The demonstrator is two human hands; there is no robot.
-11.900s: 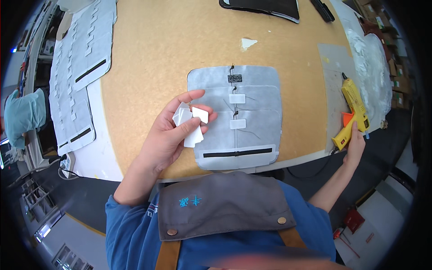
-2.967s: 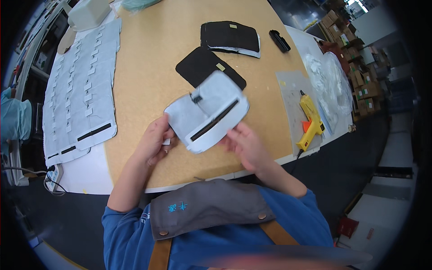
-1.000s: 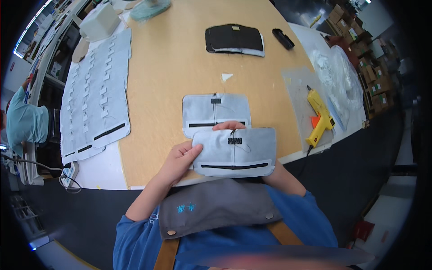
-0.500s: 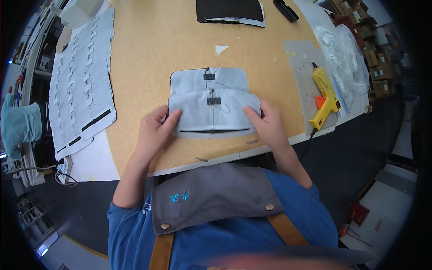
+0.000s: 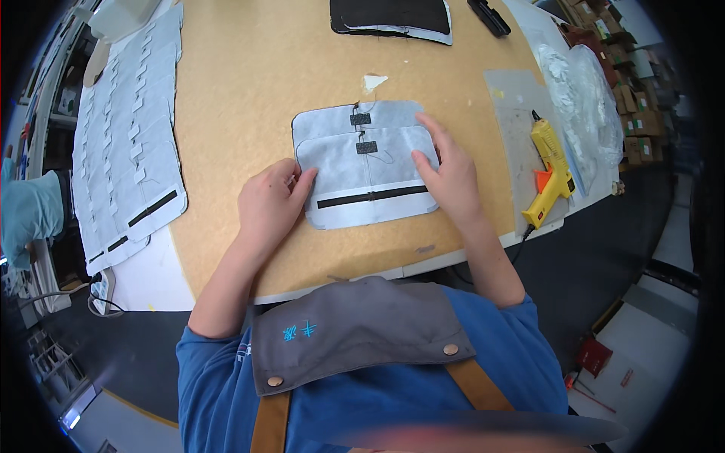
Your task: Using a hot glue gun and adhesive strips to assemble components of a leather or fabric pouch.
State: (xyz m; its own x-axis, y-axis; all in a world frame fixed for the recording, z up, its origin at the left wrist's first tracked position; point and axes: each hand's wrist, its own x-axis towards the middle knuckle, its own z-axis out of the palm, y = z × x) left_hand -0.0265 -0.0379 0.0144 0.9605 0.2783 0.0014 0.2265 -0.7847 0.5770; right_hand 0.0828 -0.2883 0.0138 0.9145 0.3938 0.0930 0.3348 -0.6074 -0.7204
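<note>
Two pale grey fabric panels with dark edging lie overlapped on the table in front of me. The lower panel has a long black strip near its front edge; the upper panel shows behind it. Each bears a small dark patch with a thin wire at its middle. My left hand is closed at the left edge, thumb on top, other fingers partly hidden. My right hand lies along the right edge, its thumb on the lower panel and index finger stretched to the upper panel's corner.
Similar grey panels with rows of white tabs overlap at the left. At the right, a yellow glue gun lies on a grey sheet beside clear plastic bags. Dark panels and a black tool lie at the back.
The lower panel has come down flat, showing its black strip fully, and moved slightly back over the upper one. My right fingers have loosened and reached up to the upper panel's corner.
</note>
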